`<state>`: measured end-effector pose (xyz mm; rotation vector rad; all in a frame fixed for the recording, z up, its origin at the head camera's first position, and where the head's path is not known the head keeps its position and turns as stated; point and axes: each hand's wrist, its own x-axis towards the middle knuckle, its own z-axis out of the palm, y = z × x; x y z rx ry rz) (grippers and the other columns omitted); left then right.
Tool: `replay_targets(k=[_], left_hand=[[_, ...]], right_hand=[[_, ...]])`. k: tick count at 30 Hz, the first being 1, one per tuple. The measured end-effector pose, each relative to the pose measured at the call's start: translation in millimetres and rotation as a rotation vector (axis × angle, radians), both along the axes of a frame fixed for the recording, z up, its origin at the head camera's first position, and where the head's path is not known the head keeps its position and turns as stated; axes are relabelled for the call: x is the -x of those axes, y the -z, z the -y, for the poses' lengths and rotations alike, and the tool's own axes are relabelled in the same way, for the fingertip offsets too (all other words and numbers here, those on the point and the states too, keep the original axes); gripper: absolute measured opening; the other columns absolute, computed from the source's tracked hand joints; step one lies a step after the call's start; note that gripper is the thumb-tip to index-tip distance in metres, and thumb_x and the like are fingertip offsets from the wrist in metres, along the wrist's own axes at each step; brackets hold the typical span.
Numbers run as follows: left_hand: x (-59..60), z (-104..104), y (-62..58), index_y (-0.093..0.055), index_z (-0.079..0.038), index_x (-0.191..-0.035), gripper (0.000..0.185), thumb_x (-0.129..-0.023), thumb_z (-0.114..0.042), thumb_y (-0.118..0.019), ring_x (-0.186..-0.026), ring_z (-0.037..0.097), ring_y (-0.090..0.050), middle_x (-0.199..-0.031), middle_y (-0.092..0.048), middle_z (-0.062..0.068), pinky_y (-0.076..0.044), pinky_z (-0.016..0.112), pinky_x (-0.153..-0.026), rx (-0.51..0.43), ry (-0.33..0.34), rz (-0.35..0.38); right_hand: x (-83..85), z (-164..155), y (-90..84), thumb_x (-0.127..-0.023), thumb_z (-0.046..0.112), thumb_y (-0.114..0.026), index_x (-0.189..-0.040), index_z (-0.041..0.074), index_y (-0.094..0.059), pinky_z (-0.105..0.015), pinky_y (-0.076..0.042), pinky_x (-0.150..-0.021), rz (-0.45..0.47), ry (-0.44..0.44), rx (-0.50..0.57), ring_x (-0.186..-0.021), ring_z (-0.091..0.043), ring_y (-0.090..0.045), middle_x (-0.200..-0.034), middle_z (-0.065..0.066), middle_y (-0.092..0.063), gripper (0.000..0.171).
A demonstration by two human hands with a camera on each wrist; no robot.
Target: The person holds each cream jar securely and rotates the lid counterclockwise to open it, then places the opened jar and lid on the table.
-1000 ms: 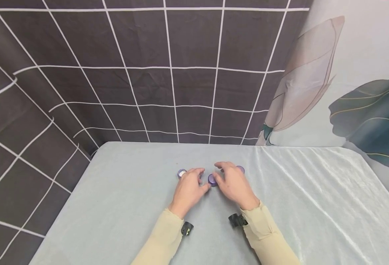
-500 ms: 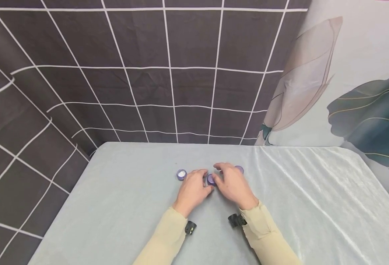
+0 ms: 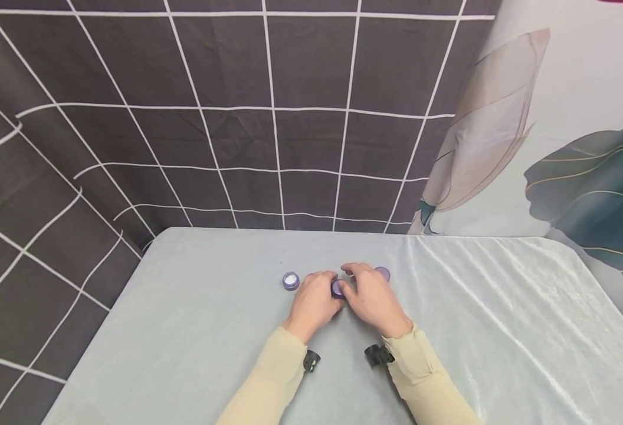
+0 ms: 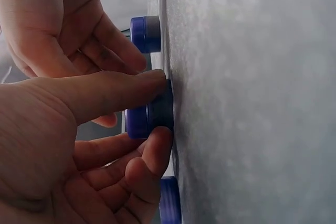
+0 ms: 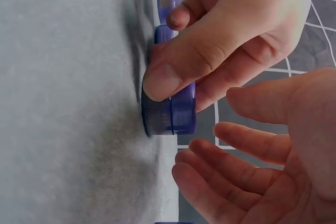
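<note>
My left hand [image 3: 314,301] pinches a small purple screw-top jar [image 4: 139,121] between thumb and fingers. The jar stands upright on the cloth, with its smooth purple lid [image 5: 184,111] on top. Just right of it, my right hand [image 3: 372,298] hovers with loosely bent fingers and nothing between them. In the right wrist view its fingertips [image 5: 184,174] are a short way off the lid. An uncovered purple jar [image 3: 291,280] with a white inside stands left of my left hand. A third purple jar [image 3: 383,273] is partly hidden behind my right hand.
A pale grey-blue velvety cloth [image 3: 194,330] covers the table, creased on the right. A dark curtain with white grid lines [image 3: 311,141] hangs behind and at the left. At the right hangs a pale leaf-print curtain [image 3: 508,177].
My left hand has moved right from the uncovered jar to the middle jar and now grips it. The uncovered jar is fully in sight. My right hand has barely moved.
</note>
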<state>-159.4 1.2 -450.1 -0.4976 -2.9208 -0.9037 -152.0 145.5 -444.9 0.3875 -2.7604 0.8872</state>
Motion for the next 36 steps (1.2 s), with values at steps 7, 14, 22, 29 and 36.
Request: replay_targets(k=[7, 14, 22, 29, 36], left_hand=[[1.2, -3.0, 1.1, -0.072, 0.001, -0.111, 0.041, -0.076, -0.014, -0.086, -0.101, 0.03, -0.069, -0.104, -0.073, 0.014, -0.053, 0.039, -0.091, -0.009, -0.01, -0.003], [3.9, -3.2, 3.3, -0.074, -0.004, -0.095, 0.026, -0.075, -0.015, -0.086, -0.087, 0.026, -0.068, -0.088, -0.071, 0.008, -0.054, 0.037, -0.082, -0.036, -0.005, -0.022], [4.2, -2.7, 0.2, -0.074, -0.004, -0.096, 0.03, -0.074, -0.019, -0.088, -0.086, 0.023, -0.066, -0.088, -0.068, 0.006, -0.054, 0.037, -0.08, -0.062, -0.033, 0.017], [2.8, -1.6, 0.1, -0.074, -0.004, -0.097, 0.03, -0.074, -0.019, -0.088, -0.086, 0.023, -0.067, -0.09, -0.07, 0.007, -0.054, 0.036, -0.08, -0.082, -0.043, 0.01], [3.1, 0.5, -1.4, -0.075, -0.005, -0.099, 0.032, -0.074, -0.02, -0.088, -0.089, 0.023, -0.068, -0.093, -0.072, 0.008, -0.054, 0.036, -0.082, -0.1, -0.075, 0.012]], right_hand=[[0.3, -0.3, 1.8, -0.089, 0.011, -0.072, -0.115, -0.003, -0.068, -0.047, -0.052, -0.088, 0.009, 0.005, -0.003, -0.101, -0.034, -0.067, -0.106, -0.018, -0.07, 0.029], [0.2, -0.3, 2.3, -0.088, 0.01, -0.073, -0.114, -0.003, -0.068, -0.046, -0.053, -0.085, 0.012, 0.01, 0.005, -0.096, -0.031, -0.068, -0.106, -0.018, -0.07, 0.029], [0.2, -0.7, 0.2, -0.089, 0.01, -0.071, -0.114, -0.003, -0.068, -0.045, -0.053, -0.083, 0.002, 0.004, 0.005, -0.094, -0.03, -0.068, -0.106, -0.017, -0.07, 0.027], [0.3, -0.3, 0.4, -0.089, 0.01, -0.072, -0.113, -0.003, -0.069, -0.045, -0.054, -0.082, -0.008, 0.002, 0.005, -0.092, -0.029, -0.068, -0.106, -0.017, -0.07, 0.027], [0.0, 0.4, -2.2, -0.09, 0.012, -0.072, -0.114, -0.003, -0.068, -0.045, -0.054, -0.081, -0.024, 0.003, 0.012, -0.092, -0.028, -0.068, -0.106, -0.017, -0.07, 0.028]])
